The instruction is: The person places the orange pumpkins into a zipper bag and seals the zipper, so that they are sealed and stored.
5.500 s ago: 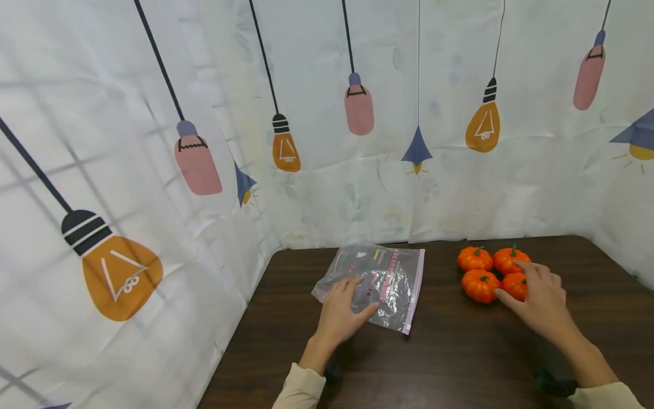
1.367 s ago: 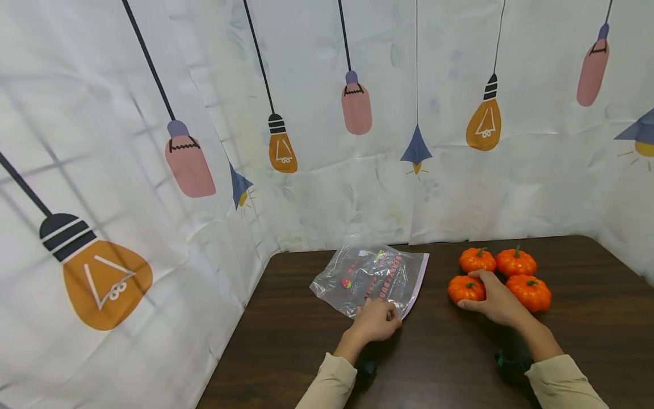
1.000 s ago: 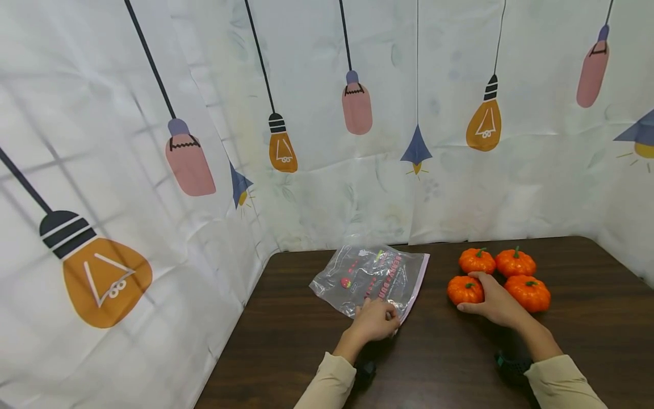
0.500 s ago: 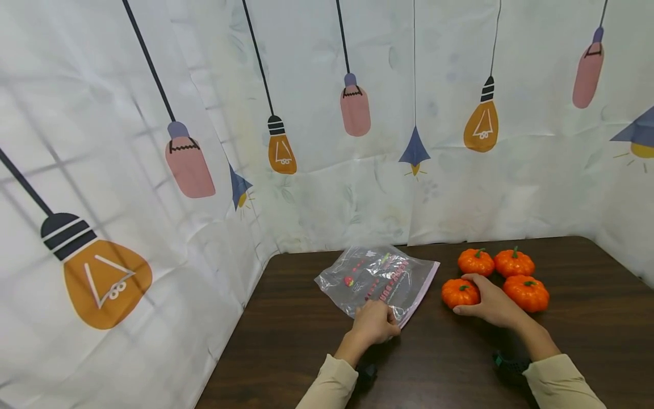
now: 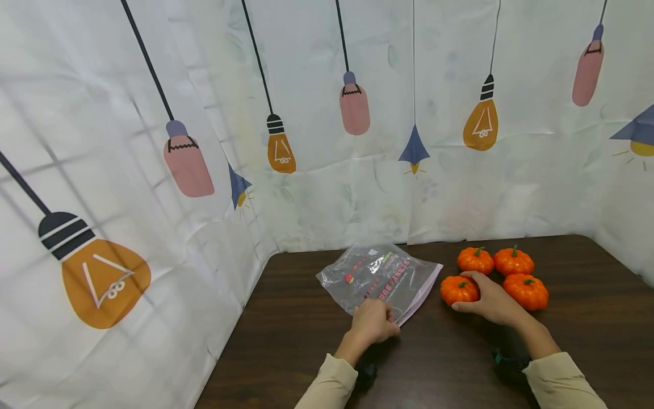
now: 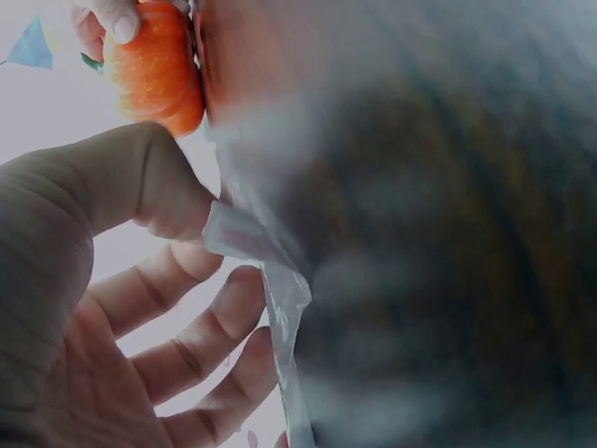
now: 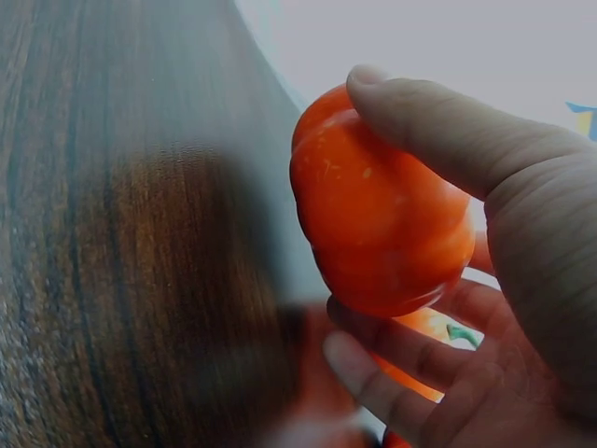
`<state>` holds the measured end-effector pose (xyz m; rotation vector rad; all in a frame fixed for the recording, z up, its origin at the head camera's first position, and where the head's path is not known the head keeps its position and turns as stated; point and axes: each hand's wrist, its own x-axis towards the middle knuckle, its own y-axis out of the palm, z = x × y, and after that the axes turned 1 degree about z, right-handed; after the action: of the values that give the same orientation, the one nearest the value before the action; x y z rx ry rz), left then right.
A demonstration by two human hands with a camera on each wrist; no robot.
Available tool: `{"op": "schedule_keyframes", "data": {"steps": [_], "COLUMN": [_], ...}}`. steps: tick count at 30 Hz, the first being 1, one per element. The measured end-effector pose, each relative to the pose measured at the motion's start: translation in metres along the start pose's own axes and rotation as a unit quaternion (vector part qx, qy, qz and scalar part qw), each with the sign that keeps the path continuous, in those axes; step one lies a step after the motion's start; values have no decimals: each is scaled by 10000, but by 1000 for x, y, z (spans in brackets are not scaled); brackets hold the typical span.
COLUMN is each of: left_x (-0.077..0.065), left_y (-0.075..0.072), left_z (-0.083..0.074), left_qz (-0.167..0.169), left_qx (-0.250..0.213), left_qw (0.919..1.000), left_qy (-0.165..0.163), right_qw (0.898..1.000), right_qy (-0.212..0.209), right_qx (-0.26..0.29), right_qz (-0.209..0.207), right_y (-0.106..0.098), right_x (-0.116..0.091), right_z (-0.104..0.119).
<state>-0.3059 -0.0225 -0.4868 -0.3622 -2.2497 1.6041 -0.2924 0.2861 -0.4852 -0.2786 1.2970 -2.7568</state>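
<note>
A clear plastic zip bag (image 5: 395, 275) with pink and red print lies flat on the dark table. At its near right corner, my left hand (image 5: 372, 324) pinches the pale zip edge (image 6: 244, 233) between thumb and index finger; the other fingers are loosely bent behind it in the left wrist view. My right hand (image 5: 493, 300) holds the front left small orange pumpkin (image 5: 458, 289), thumb on the near side and fingers around the far side. That same pumpkin (image 7: 378, 219) fills the middle of the right wrist view. Its underside against the table is hidden in the head view.
Three more pumpkins stand close by: one at back left (image 5: 476, 260), one at back right (image 5: 513, 261), and one just right of my right hand (image 5: 526, 292). A white curtain (image 5: 327, 199) printed with lamps hangs behind the dark wooden table (image 5: 286, 341).
My left hand has gone from the bag's middle to its zip edge and pinches it; the bag has shifted slightly right. My right hand has gripped the front left pumpkin and drawn it slightly left.
</note>
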Motion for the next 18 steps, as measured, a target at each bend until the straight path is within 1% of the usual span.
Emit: {"op": "schedule_keyframes", "data": {"steps": [6,8,14,18], "left_x": [1,2,5,5], "left_y": [0,0,-2,-4], "left_z": [2,3,4,3], "left_qz": [-461,-552,-502,-551], "left_qx": [-379,-480,-766,-790], "left_qw": [9979,9966,9940,9932], "left_qy": [261,387,591,654], "right_qw": [9999,9999,9997,9997], "right_qy": [-105,-130,-160,-148], "right_qx": [49,59,77,73], "right_qz": [-59,-94,-150,-182], "right_y": [-2,-2,-3,-3], "right_x": [0,0,1,2], "right_z": [-1,0,3,4]}}
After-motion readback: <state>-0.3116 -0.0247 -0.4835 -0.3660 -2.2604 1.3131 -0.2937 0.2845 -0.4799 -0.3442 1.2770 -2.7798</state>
